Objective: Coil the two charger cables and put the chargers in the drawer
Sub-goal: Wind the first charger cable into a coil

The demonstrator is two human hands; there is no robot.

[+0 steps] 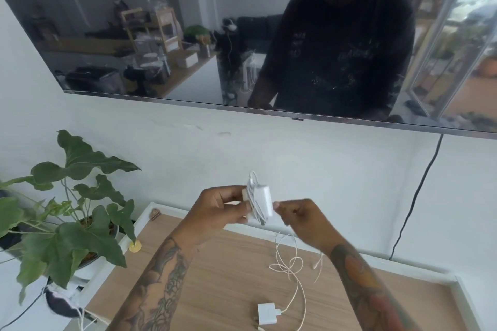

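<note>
Charger cables are at two stages: one white charger (262,203) is held up above the far edge of the wooden tabletop (215,277), with its white cable (252,196) wound in several turns around the block and a small loop sticking up at its top. The left hand (222,209) has its grip closed on the left side of that wrapped charger, thumb and fingers curled round it. The right hand (301,216) is just to the right of it, fingers curled, its thumb and forefinger tip meeting at the charger's right edge as if pinching the cable end there, though motion blur hides the exact contact. The second charger (266,313) lies flat on the near part of the tabletop, its loose cable (289,266) trailing away from it in untidy loops toward the far side, with the free plug end lying near the right forearm. A leafy potted plant (70,209) stands at the left, and a wall-mounted television (188,21) hangs on the far wall with a black cord (414,201) dropping from it at the right.
</note>
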